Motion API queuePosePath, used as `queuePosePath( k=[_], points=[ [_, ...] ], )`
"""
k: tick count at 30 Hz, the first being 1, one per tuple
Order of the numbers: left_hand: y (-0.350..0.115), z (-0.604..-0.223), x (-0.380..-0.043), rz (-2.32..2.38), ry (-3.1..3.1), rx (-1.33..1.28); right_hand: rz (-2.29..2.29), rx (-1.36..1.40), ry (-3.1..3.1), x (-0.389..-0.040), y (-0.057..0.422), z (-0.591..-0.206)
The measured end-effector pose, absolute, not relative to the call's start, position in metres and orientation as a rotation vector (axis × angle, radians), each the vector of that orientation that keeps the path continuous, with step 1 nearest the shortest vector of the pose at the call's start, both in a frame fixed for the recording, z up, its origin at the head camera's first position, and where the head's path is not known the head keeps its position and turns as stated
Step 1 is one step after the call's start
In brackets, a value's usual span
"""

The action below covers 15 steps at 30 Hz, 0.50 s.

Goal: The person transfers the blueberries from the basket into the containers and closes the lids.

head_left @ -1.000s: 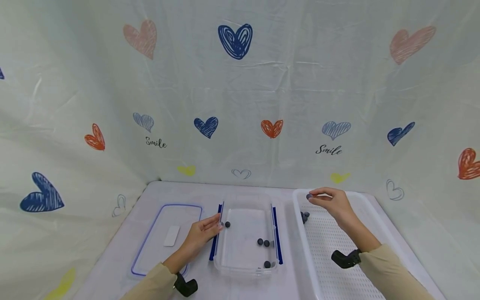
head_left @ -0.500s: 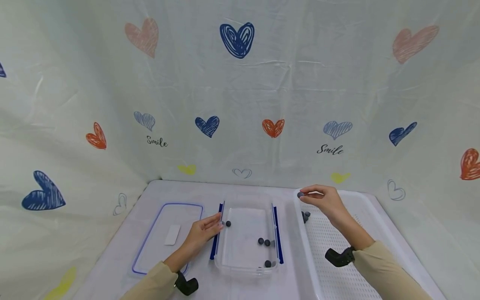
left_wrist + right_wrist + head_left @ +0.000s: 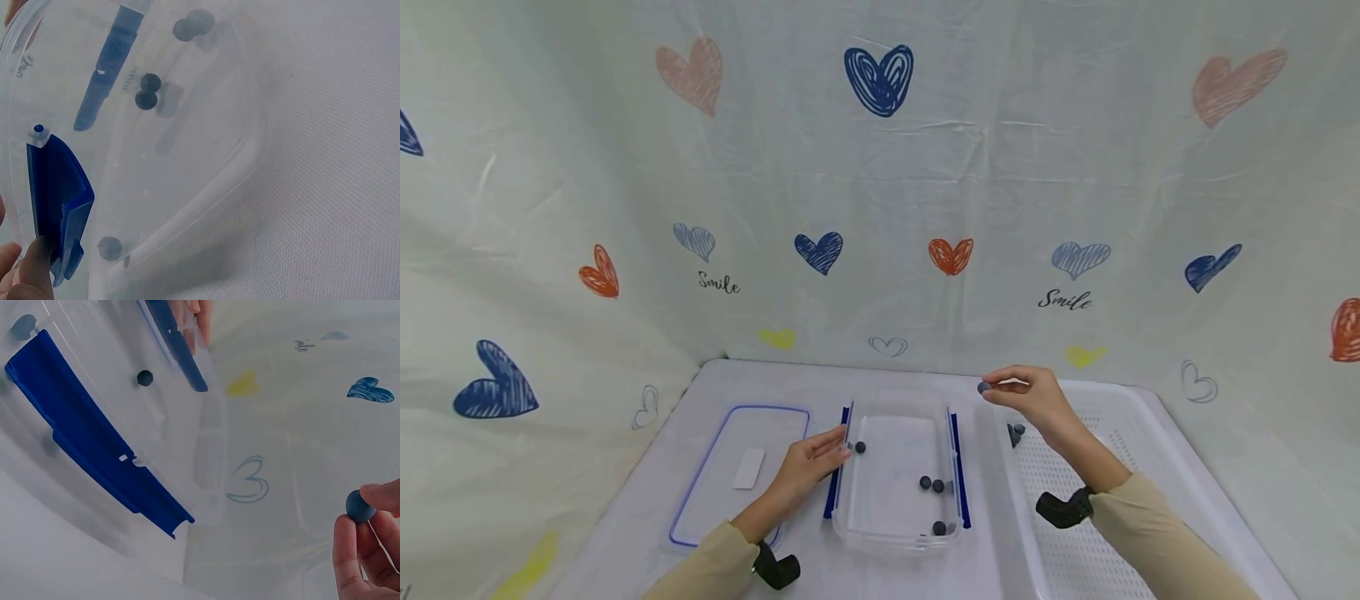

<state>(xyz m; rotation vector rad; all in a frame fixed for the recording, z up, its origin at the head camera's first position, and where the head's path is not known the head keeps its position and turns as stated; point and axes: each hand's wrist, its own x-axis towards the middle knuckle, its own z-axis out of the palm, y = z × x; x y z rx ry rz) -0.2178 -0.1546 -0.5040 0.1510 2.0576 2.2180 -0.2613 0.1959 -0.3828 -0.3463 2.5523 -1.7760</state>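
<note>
The left hand [image 3: 808, 462] clamps the clear container [image 3: 891, 454] at its ten o'clock edge, a dark ball [image 3: 984, 388] off the container's two o'clock is pinched in the right hand [image 3: 1030, 396], and the white basket [image 3: 1138, 442] lies at three o'clock.

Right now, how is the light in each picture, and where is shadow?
Head: soft, even light; left wrist: soft shadow on the tablecloth beside the clear container; right wrist: dimmer, but the dark ball in the right hand is distinct.

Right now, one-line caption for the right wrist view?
Right hand pinches a small blue ball at lower right, a clear container with blue side clips at left.
</note>
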Motion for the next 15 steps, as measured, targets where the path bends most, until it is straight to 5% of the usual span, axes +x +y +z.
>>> queuePosePath(
  k=[15],
  points=[
    [-0.155,-0.504,-0.218,2.229,2.049,0.152,-1.778,-0.400,2.466,-0.262,0.171,-0.388]
  ],
)
